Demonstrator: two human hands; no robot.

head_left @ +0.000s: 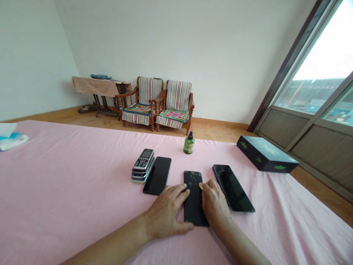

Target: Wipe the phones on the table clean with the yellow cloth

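A black smartphone (193,191) lies face up on the pink cloth (68,176), its screen speckled with spots. My left hand (167,211) rests flat against its left edge, fingers stretched out and touching the phone. My right hand (213,204) lies along its right edge, fingers together and pressed to the side. Neither hand lifts it.
Another black phone (157,175) lies left, beside a stack of small keypad phones (142,165). A third black phone (233,187) lies right. A green spray bottle (189,142) and a dark box (264,154) stand farther back. Two wooden chairs (157,105) stand by the wall.
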